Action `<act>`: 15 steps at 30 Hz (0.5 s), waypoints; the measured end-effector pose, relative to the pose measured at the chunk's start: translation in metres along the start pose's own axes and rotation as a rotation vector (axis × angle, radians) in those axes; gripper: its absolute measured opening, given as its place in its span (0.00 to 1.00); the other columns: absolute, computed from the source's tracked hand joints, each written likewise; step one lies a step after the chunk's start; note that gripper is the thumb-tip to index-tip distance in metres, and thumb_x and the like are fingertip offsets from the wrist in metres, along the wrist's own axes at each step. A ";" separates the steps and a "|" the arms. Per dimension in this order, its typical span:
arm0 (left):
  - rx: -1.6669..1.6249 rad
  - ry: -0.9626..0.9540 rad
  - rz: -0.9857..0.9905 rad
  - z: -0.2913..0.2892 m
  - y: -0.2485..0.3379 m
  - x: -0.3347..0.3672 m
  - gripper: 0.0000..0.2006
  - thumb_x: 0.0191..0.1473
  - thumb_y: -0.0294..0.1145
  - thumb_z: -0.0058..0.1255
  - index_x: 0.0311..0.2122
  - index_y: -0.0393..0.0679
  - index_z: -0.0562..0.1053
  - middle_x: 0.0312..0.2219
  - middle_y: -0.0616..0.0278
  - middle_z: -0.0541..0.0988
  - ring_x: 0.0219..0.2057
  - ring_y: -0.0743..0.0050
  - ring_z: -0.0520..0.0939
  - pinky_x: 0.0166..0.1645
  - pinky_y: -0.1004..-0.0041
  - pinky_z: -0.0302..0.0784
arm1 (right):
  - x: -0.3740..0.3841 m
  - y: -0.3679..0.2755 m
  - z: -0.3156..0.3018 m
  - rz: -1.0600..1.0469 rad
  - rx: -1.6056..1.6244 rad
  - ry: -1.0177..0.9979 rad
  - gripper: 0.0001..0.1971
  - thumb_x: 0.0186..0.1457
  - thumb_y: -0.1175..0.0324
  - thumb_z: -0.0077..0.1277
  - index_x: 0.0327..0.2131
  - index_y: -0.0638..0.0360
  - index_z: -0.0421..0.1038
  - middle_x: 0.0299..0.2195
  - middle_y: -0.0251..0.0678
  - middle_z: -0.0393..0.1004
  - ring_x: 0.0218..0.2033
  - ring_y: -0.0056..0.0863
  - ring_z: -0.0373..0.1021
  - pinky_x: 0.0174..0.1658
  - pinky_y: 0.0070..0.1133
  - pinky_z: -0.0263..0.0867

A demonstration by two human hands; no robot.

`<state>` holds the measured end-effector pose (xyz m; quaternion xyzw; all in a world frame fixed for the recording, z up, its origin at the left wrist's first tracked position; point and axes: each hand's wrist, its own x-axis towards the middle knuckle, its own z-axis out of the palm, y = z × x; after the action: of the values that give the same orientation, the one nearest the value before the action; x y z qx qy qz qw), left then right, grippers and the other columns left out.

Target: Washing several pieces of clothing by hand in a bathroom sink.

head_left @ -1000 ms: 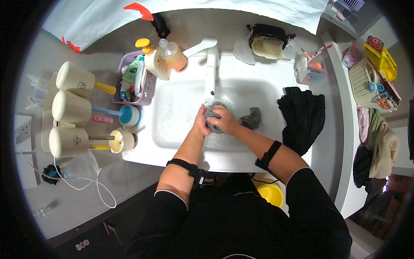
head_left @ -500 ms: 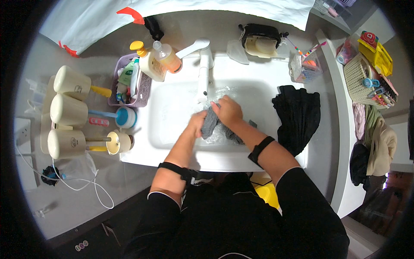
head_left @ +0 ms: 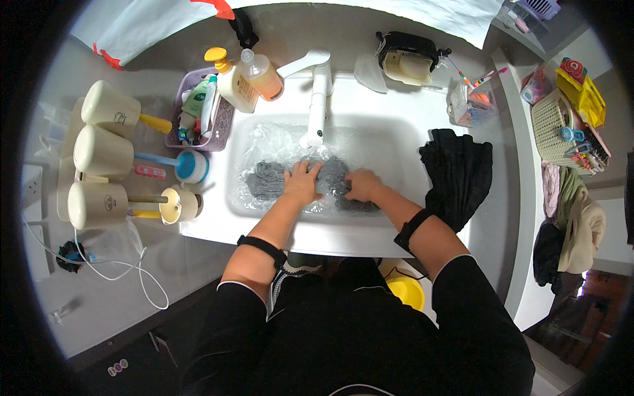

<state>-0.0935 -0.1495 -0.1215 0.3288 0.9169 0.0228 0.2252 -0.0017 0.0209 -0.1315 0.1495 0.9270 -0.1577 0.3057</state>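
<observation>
Gray cloth [head_left: 267, 182] under hands [head_left: 302, 186], left splayed, right [head_left: 363, 185] curled.

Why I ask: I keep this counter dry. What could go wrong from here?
Water might splash over the sink's front rim, as the left hand and right hand are at the gray cloth in it. The black pleated garment on the sink's right side could slip into the basin.
</observation>
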 end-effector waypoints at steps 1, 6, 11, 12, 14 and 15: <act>0.046 -0.080 0.029 0.000 0.004 0.002 0.33 0.39 0.37 0.58 0.53 0.61 0.61 0.58 0.59 0.51 0.58 0.57 0.52 0.58 0.49 0.46 | 0.005 0.006 0.009 -0.194 0.105 0.022 0.22 0.45 0.51 0.50 0.41 0.53 0.66 0.44 0.44 0.66 0.47 0.44 0.61 0.45 0.39 0.61; 0.068 -0.221 -0.150 -0.006 -0.037 0.013 0.26 0.52 0.27 0.36 0.55 0.69 0.56 0.57 0.56 0.52 0.51 0.53 0.66 0.49 0.63 0.67 | -0.009 0.009 -0.004 -0.195 0.290 0.126 0.09 0.50 0.70 0.42 0.36 0.55 0.67 0.37 0.42 0.70 0.40 0.41 0.67 0.40 0.39 0.61; -0.001 0.358 -0.040 -0.011 -0.058 -0.007 0.23 0.46 0.22 0.41 0.48 0.62 0.66 0.49 0.58 0.63 0.49 0.54 0.65 0.49 0.63 0.65 | -0.018 0.040 -0.028 -0.100 0.017 0.558 0.09 0.51 0.73 0.37 0.35 0.53 0.66 0.34 0.36 0.71 0.39 0.37 0.67 0.41 0.33 0.61; 0.008 0.435 0.053 -0.018 -0.062 -0.006 0.23 0.43 0.20 0.42 0.45 0.60 0.67 0.47 0.59 0.64 0.48 0.54 0.65 0.47 0.62 0.65 | -0.016 0.042 -0.032 -0.098 0.017 0.559 0.09 0.51 0.73 0.37 0.35 0.53 0.66 0.34 0.36 0.71 0.39 0.37 0.67 0.41 0.33 0.61; 0.007 0.588 0.187 -0.035 -0.057 -0.010 0.19 0.37 0.17 0.45 0.37 0.53 0.71 0.40 0.59 0.68 0.41 0.54 0.68 0.42 0.62 0.66 | -0.014 0.045 -0.038 -0.030 0.027 0.663 0.09 0.51 0.73 0.38 0.34 0.52 0.67 0.33 0.36 0.70 0.39 0.36 0.67 0.44 0.33 0.59; 0.006 0.588 0.191 -0.038 -0.056 -0.010 0.19 0.37 0.17 0.45 0.37 0.53 0.71 0.40 0.59 0.68 0.41 0.54 0.68 0.42 0.62 0.66 | -0.013 0.047 -0.041 -0.026 0.026 0.664 0.09 0.51 0.73 0.38 0.34 0.52 0.67 0.33 0.36 0.70 0.39 0.36 0.67 0.44 0.33 0.59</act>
<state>-0.1369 -0.1954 -0.0939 0.3936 0.9077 0.1354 -0.0539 0.0051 0.0770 -0.1020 0.1849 0.9757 -0.1163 -0.0172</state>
